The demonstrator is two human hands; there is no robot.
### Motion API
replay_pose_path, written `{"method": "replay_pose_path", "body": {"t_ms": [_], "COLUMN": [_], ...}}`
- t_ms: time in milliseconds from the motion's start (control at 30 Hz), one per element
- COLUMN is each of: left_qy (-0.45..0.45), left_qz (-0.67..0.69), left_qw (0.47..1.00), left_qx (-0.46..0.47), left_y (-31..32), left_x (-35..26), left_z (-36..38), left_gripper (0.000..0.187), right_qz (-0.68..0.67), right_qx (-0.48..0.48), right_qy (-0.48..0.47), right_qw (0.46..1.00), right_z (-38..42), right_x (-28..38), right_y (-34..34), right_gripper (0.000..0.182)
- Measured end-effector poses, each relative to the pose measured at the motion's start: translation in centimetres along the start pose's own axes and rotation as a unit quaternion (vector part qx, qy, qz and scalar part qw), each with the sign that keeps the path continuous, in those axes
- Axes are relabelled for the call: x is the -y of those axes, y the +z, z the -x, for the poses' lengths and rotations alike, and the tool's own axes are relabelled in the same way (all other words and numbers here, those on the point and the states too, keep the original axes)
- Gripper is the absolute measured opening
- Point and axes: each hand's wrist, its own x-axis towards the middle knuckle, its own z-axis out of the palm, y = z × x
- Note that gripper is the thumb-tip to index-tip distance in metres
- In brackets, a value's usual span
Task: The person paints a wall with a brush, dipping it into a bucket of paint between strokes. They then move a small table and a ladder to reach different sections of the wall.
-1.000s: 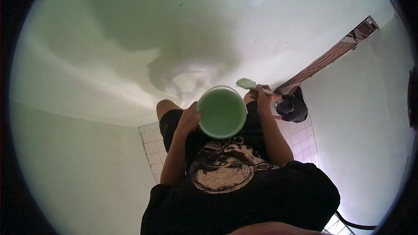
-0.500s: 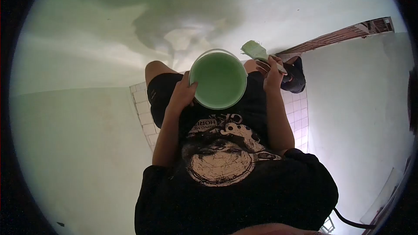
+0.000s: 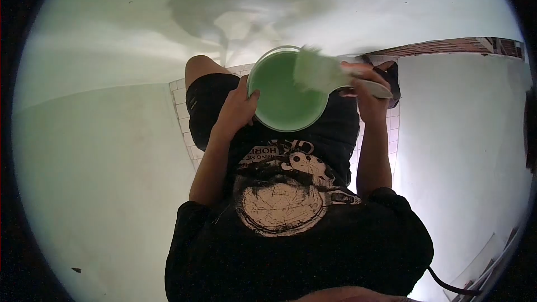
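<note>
A round bucket [image 3: 269, 118] is held in front of me at lap height, with light green paint [image 3: 279, 86] inside. My left hand [image 3: 239, 106] grips its left side, thumb over the rim and the other fingers behind the wall. In my right hand [image 3: 366, 86] is a wide paintbrush [image 3: 321, 72], its handle pointing right and its bristles to the left. The bristles, pale green and smeared by motion, overlap the upper right rim of the bucket from above.
A pale green wall [image 3: 369, 11] rises close in front, with shadows across it. Further walls stand to the left and right. Tiled floor [image 3: 182, 112] shows beside my legs. A brown slatted wooden piece [image 3: 447, 47] lies at the upper right, and a black cable [image 3: 453, 287] runs at the lower right.
The paintbrush has swung left, from beside the bucket to over its upper right rim. The bucket has shifted slightly up and right in view, still in my left hand.
</note>
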Motion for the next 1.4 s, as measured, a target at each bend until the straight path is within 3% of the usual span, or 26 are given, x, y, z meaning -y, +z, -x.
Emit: {"method": "replay_pose_path", "body": {"t_ms": [67,100,167,300,400,467,767,900,1000,1067,1267,1400], "left_qy": [-0.044,-0.044,0.01,0.008,-0.036,-0.047,-0.017,-0.002,0.039,0.007,-0.008,0.036], "left_qz": [0.022,0.022,0.016,-0.026,-0.027,-0.061,-0.025,-0.021,-0.008,-0.009,0.011,0.023], "left_qw": [0.999,0.999,1.0,1.0,0.998,0.997,0.999,0.999,0.999,0.998,0.998,0.999], "left_qx": [0.019,0.023,-0.01,-0.011,0.036,0.026,0.046,0.041,0.019,0.056,0.053,0.018], "left_y": [-0.4,-0.1,0.4,0.5,0.0,-0.2,-0.3,0.0,0.0,-0.3,-0.3,0.2], "left_x": [-1.0,-0.9,-0.6,-1.5,-2.4,-3.1,-2.5,-1.3,-1.1,-1.6,-0.7,0.6], "left_z": [0.3,0.3,0.2,0.4,1.0,1.4,1.3,1.1,0.9,0.9,0.8,0.7], "left_gripper": [0.034,0.034,0.033,0.034,0.042,0.043,0.043,0.042,0.035,0.041,0.039,0.031], "right_qz": [0.201,0.202,0.349,0.355,0.377,0.446,0.476,0.447,0.483,0.449,0.386,0.358], "right_qx": [0.168,0.164,0.21,0.251,0.265,0.28,0.365,0.343,0.377,0.348,0.288,0.244], "right_qy": [0.08,0.082,0.088,0.067,0.128,0.063,0.116,0.092,0.096,0.083,0.066,0.116], "right_qw": [0.962,0.962,0.909,0.898,0.878,0.848,0.792,0.821,0.784,0.819,0.874,0.894], "right_z": [0.1,0.2,0.4,0.2,0.4,0.2,0.0,0.3,0.4,0.4,0.2,-0.2], "right_x": [0.3,0.6,0.6,-1.0,-2.7,-3.6,-7.0,-6.5,-7.5,-6.0,-0.5,0.4], "right_y": [1.6,2.5,4.4,4.8,5.3,5.9,7.4,7.6,7.3,7.2,6.6,4.7], "right_gripper": [0.017,0.017,0.022,0.024,0.027,0.024,0.024,0.023,0.023,0.023,0.024,0.022]}}
